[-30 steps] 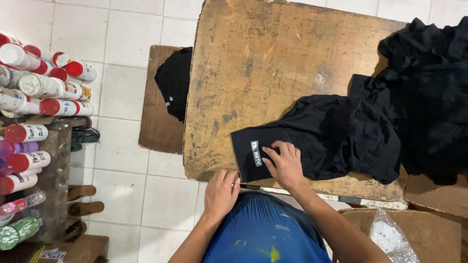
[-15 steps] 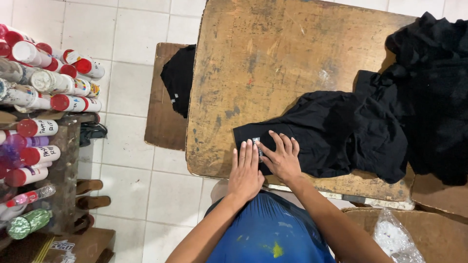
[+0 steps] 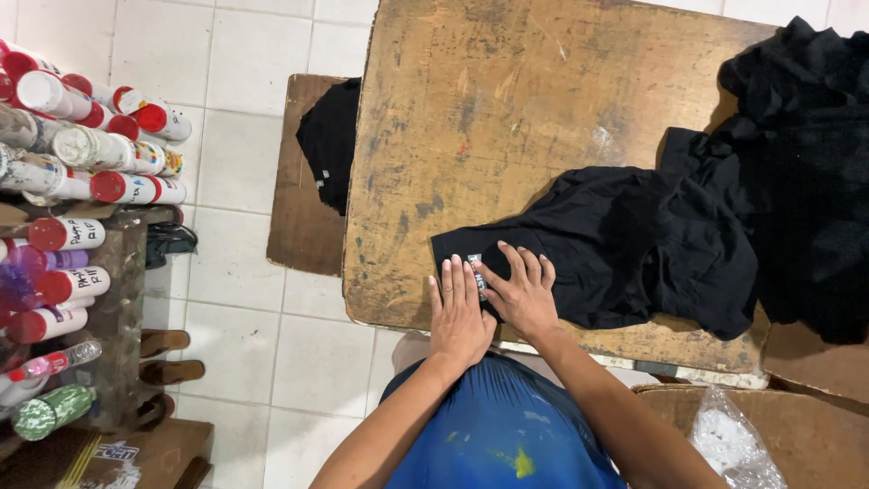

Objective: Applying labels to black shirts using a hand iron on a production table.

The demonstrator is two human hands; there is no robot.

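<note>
On black garment [image 3: 597, 240], both hands flat

You look straight down on a floor of white square tiles [image 3: 235, 163]. A worn, scuffed wooden table [image 3: 507, 118] fills the middle, with a lower brown board [image 3: 294, 217] just beside its left edge. At far left stands a rack of red-capped spray cans [image 3: 72, 163], with sandals [image 3: 167, 358] beneath it. The light is even and soft.

The garment [image 3: 615, 244] is plain black, with a small white label [image 3: 477, 274], and the worktop [image 3: 507, 118] is worn brown wood. The floor [image 3: 235, 163] has white tiles; the spray cans [image 3: 81, 163] are white with red caps.
</note>
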